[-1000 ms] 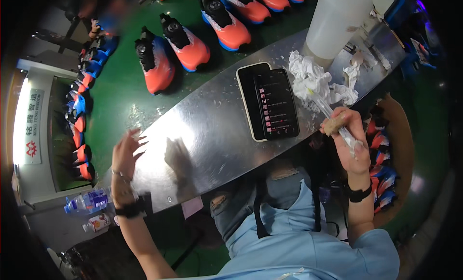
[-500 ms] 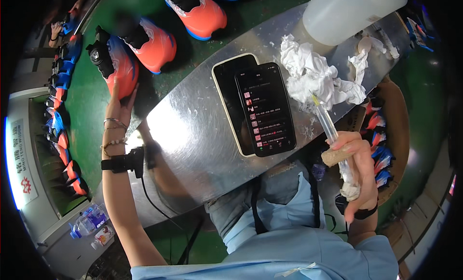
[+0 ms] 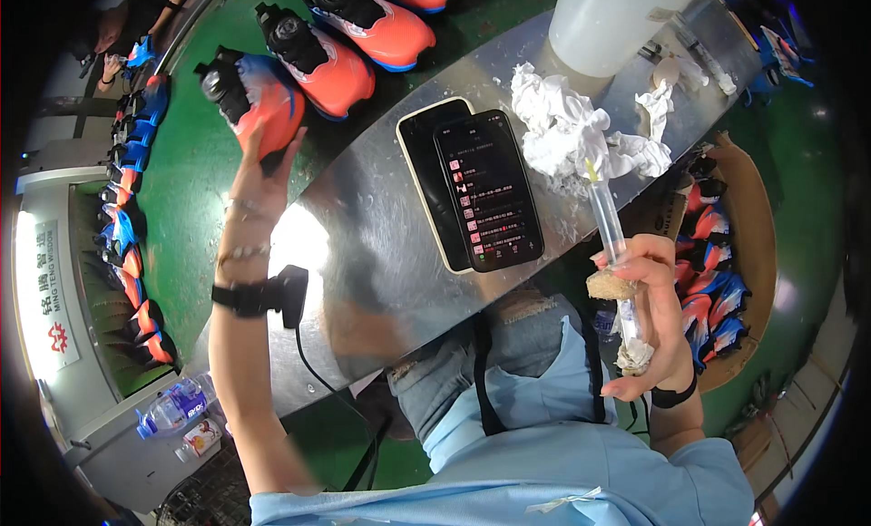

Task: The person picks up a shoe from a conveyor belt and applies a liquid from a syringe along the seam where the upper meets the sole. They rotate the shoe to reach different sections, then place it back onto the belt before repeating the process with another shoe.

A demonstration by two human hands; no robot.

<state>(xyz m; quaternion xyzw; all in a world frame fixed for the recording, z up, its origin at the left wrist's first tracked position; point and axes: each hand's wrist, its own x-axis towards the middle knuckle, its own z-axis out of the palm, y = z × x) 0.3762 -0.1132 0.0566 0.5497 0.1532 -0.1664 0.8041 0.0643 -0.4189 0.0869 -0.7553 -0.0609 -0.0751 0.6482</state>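
My left hand (image 3: 259,177) grips the heel of an orange-and-blue shoe (image 3: 274,109) with a black collar, which is slightly blurred. Thumb and fingers lie on either side of the heel. In my right hand (image 3: 664,313) is a clear syringe-like tube (image 3: 610,222) with a yellowish tip. Around its lower part sits a rough tan collar (image 3: 606,286), and whitish wadding (image 3: 633,355) covers its lower end. The tube's tip overlaps crumpled white tissue (image 3: 562,118) on the metal table; whether they touch I cannot tell.
Two phones (image 3: 490,190) overlap on the metal table (image 3: 363,299). A white bucket (image 3: 603,27) stands at the far right. More shoes (image 3: 331,77) line the green surface (image 3: 181,209). Several fill a cardboard box (image 3: 748,199) at right. Plastic bottles (image 3: 177,408) are at lower left.
My left hand and the gripped shoe have moved right, and the shoe is more tilted. Neighbouring shoes appear closer together. My right hand still holds the tube, and the view has shifted slightly.
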